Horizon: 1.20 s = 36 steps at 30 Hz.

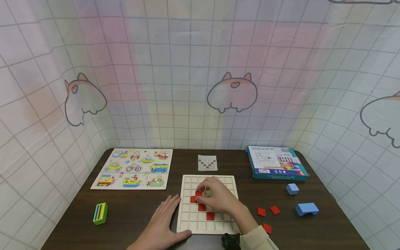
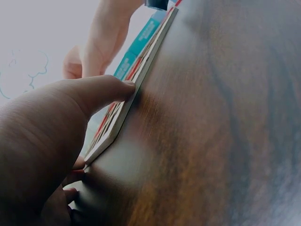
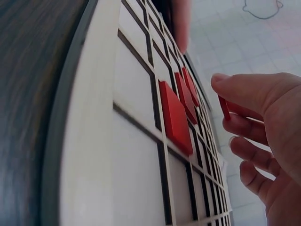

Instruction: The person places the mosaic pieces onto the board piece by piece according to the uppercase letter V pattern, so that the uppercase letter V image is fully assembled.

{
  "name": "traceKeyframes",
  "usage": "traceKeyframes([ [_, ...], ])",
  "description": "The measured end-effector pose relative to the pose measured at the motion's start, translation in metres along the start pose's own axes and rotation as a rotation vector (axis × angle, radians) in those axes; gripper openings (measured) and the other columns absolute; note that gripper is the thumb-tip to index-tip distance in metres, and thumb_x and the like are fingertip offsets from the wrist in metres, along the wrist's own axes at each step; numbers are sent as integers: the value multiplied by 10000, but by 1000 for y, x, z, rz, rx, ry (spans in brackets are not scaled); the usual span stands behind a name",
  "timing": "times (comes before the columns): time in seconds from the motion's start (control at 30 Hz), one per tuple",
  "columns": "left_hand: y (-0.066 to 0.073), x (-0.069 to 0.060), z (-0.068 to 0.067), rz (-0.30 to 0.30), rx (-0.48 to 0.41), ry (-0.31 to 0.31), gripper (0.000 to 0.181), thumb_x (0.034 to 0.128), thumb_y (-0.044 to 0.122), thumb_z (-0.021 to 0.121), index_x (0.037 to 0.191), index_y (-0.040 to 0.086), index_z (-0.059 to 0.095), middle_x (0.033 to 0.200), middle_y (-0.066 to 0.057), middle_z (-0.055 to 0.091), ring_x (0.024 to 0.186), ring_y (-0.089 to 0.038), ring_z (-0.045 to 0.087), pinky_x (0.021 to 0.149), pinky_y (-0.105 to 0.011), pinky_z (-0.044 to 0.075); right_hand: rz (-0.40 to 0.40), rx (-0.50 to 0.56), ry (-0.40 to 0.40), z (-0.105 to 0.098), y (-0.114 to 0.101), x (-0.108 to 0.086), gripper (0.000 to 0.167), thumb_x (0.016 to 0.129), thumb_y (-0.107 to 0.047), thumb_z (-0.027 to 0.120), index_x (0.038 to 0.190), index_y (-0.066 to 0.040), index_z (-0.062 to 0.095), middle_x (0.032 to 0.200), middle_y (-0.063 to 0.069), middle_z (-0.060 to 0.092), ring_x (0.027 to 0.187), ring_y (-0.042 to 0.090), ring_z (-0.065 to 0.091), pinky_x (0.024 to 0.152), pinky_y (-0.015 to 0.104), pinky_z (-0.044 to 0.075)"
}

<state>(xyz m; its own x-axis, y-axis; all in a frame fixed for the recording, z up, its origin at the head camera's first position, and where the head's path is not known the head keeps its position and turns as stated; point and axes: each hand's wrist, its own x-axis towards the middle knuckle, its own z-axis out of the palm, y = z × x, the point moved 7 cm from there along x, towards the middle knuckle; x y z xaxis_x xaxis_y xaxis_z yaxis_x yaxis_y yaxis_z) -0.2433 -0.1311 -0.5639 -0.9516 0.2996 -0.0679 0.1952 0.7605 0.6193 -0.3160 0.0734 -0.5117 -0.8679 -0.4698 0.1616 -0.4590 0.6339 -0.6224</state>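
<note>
A pale wooden grid board (image 1: 187,225) lies on the table, with red square tiles (image 1: 210,216) set in a diagonal line of its cells. My right hand (image 1: 215,196) is over the board's middle. Between thumb and forefinger it pinches another red tile (image 3: 224,107), held just above the grid with its edge toward the right wrist camera. My left hand (image 1: 162,222) rests at the board's lower left corner. Its thumb (image 2: 117,87) touches the near edge, and its fairly straight fingers lie along the left side.
Loose red tiles (image 1: 261,211) lie right of the board. Farther right are a blue cube (image 1: 292,189), a blue arch block (image 1: 307,209) and a boxed set (image 1: 278,163). A pattern card (image 1: 207,163) lies behind; a picture puzzle (image 1: 132,170) and a green striped block (image 1: 100,213) are left.
</note>
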Motion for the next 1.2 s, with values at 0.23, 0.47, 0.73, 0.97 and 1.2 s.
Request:
traceKeyframes([
  [0.23,0,0,-1,12,4,6,1235,795,852,807,1734,170,385,1812,-50,366,1721,-380,235,1377,-701,215,4,-21,-10,7,-5,10,196,1003,-331,843,1164,-225,805,1130,-99,731,1114,193,615,961,373,559],
  [0.47,1,-1,-3,20,-2,20,1227,800,833,817,1733,160,388,1808,-54,375,1724,-379,233,1381,-691,209,-29,-10,-6,15,-12,20,168,986,-321,864,1117,-230,812,1112,-99,742,1109,202,632,1032,385,562],
  [0.73,-1,0,-2,23,-5,8,1231,804,838,810,1740,168,375,1809,-57,371,1725,-384,223,1378,-708,195,-2,-6,-3,24,-13,28,209,978,-356,876,1149,-255,814,1138,-116,717,1087,147,578,933,336,550],
  [0.97,-1,1,-2,27,-11,-2,1238,804,832,817,1734,142,381,1802,-84,381,1723,-398,225,1377,-715,189,18,-11,4,30,-11,34,231,969,-355,885,1159,-242,818,1136,-98,710,1054,121,543,910,312,534],
  [1.2,1,0,-2,37,0,12,1235,801,823,826,1729,134,390,1798,-78,390,1722,-387,234,1376,-705,207,31,-30,15,35,-10,38,227,957,-339,899,1145,-234,825,1120,-88,724,1044,134,556,892,302,532],
])
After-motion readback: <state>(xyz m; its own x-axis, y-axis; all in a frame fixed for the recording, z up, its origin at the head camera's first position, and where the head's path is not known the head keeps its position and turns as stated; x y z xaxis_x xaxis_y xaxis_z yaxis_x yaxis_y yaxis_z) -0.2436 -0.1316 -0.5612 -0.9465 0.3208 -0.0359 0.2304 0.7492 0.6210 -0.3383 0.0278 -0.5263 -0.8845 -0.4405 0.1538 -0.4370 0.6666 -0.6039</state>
